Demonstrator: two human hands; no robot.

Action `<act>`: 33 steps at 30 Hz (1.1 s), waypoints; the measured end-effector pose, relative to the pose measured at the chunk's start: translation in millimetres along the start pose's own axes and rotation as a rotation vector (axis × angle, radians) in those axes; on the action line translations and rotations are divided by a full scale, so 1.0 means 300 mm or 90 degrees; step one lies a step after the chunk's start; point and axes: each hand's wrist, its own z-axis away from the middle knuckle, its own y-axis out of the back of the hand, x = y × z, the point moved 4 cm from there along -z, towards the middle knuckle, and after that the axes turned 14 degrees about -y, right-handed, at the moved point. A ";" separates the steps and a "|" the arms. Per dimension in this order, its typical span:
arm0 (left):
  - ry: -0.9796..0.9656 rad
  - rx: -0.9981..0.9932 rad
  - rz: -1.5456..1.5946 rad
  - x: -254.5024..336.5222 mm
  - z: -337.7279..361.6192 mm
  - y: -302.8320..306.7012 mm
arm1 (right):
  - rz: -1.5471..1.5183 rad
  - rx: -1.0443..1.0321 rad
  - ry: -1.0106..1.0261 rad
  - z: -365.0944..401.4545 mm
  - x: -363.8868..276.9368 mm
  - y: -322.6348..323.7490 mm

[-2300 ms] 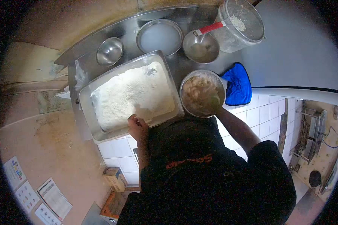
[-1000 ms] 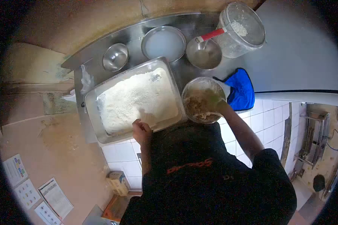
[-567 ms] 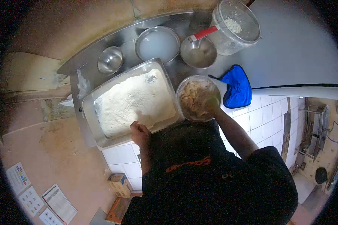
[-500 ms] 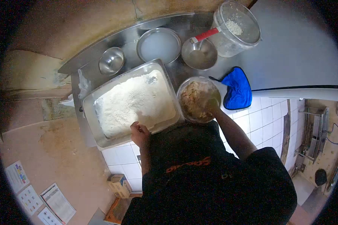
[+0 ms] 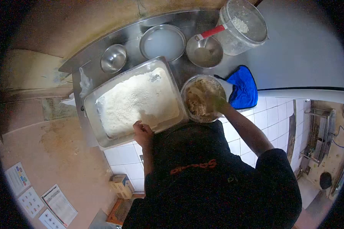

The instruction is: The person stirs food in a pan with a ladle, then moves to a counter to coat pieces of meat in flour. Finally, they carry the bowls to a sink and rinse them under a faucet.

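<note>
My left hand [image 5: 143,133] rests at the near edge of a metal tray [image 5: 92,123] filled with white flour [image 5: 130,103]; its fingers are curled, and what they hold, if anything, is hidden. On the right, my right hand [image 5: 220,107] reaches into a round bowl [image 5: 184,88] of brownish, floury pieces [image 5: 198,100]. Its fingers are blurred and mostly out of sight among the contents. The bowl stands close against the tray's right side.
Behind the tray are a small steel bowl [image 5: 114,58], a round pan of cloudy liquid [image 5: 162,44] and another steel bowl [image 5: 204,57]. A red-handled strainer [image 5: 213,32] lies over a bucket [image 5: 233,44]. A blue cloth [image 5: 243,87] is right of the floury bowl.
My right hand has shifted slightly within the bowl and the brownish pieces lie differently. My left hand stays at the tray's edge. The view has shifted a little.
</note>
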 end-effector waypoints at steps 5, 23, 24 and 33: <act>0.036 -0.020 0.006 0.014 -0.006 0.012 | 0.056 0.025 -0.055 -0.036 -0.008 -0.149; -0.036 0.002 -0.004 0.041 -0.015 0.033 | -0.142 -0.136 -0.025 -0.114 0.188 -0.169; -0.038 0.001 -0.005 0.032 -0.013 0.028 | -0.088 -0.137 -0.013 -0.102 0.161 -0.148; 0.028 -0.029 0.018 0.013 -0.001 0.010 | 0.037 0.004 -0.066 -0.082 -0.011 -0.279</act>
